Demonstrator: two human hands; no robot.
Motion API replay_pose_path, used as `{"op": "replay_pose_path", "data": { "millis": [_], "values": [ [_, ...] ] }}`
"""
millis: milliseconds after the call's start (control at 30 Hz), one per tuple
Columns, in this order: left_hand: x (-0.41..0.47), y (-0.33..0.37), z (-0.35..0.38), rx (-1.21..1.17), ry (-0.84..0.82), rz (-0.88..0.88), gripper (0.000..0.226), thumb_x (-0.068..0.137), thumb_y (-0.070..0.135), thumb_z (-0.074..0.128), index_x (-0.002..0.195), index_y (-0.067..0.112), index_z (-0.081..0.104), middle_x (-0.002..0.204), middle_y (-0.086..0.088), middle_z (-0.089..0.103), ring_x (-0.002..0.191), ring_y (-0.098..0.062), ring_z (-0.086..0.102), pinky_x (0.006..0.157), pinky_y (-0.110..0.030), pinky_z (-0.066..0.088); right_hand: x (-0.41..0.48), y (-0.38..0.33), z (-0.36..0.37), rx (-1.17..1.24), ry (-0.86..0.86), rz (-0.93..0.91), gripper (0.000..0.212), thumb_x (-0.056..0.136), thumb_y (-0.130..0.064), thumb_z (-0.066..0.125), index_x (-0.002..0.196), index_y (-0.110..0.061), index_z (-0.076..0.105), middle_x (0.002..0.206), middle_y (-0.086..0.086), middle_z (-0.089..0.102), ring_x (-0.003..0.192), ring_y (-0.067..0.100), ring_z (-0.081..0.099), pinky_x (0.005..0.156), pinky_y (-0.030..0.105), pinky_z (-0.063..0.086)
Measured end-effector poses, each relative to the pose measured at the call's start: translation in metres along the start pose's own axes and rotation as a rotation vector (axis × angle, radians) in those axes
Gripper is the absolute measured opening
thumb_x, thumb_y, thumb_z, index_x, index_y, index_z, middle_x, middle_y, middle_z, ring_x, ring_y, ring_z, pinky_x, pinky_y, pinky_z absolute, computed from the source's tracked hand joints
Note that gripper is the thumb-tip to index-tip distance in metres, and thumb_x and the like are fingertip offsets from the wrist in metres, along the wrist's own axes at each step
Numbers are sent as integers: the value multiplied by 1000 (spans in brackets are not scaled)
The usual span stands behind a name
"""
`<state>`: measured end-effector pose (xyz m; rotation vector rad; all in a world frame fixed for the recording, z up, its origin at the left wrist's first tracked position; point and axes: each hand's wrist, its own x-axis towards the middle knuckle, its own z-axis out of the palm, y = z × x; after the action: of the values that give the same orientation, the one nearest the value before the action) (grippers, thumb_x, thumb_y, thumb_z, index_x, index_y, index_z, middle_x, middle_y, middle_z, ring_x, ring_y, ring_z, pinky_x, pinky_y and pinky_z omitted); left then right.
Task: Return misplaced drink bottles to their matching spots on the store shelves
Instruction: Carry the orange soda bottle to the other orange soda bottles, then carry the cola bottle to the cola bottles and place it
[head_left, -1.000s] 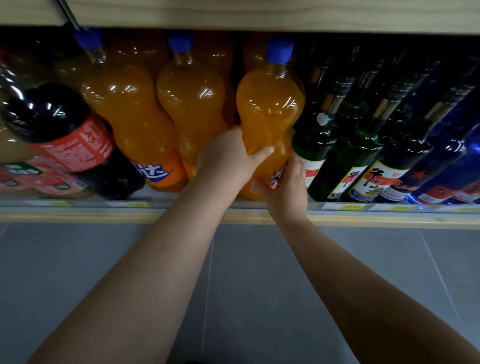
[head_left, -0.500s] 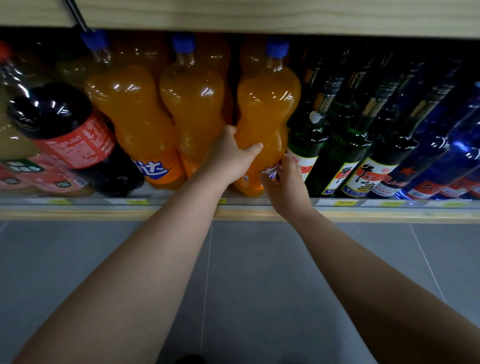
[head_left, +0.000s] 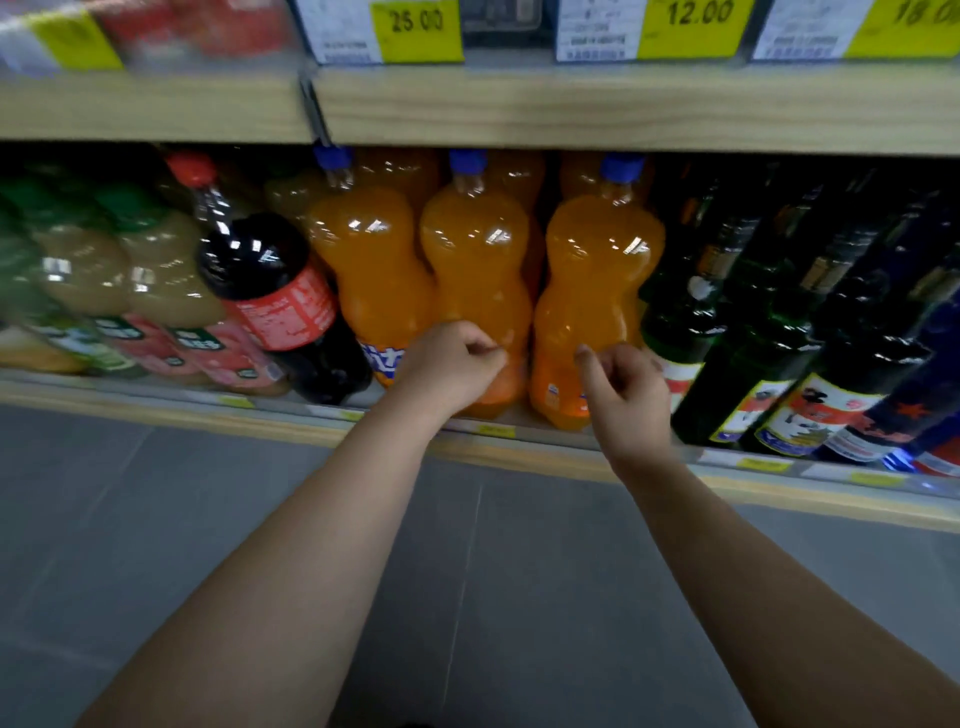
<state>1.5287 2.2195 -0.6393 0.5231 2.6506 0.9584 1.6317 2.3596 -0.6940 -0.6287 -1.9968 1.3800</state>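
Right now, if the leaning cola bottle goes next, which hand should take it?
Left, probably. The left hand holds nothing and is nearer the cola bottle, which leans left of the orange bottles; the right hand, also free, would have to cross over.

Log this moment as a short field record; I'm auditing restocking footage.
left hand: fingers curled, holding nothing, in front of the middle orange bottle
right hand: fingers curled, holding nothing, near the base of the right orange bottle
right orange bottle: blue cap, standing on the lower shelf, ungripped, beside the green glass bottles
cola bottle: red cap, left of the orange row
price tags: yellow, on the shelf above
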Motion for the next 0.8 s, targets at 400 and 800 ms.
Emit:
{"op": "replay_pose_path", "data": {
  "millis": [400, 800],
  "values": [
    [-50, -87, -90, -271, 342, -343, 26, 84, 24, 67, 109, 16, 65, 98, -3, 67, 93, -20, 66, 86, -38, 53, -23, -36, 109, 287, -497, -48, 31, 90, -21, 62, 62, -18, 49, 51, -8, 44, 51, 7, 42, 56, 29, 34],
    [-9, -160, -133, -610, 608, -118, 79, 69, 44, 81, 134, 16, 46, 119, 5, 57, 104, -9, 58, 84, -20, 47, -36, -36, 145, -188, -568, -179, 9, 86, -35, 63, 80, -39, 57, 58, -4, 55, 54, 6, 52, 53, 31, 41]
  ]
}}
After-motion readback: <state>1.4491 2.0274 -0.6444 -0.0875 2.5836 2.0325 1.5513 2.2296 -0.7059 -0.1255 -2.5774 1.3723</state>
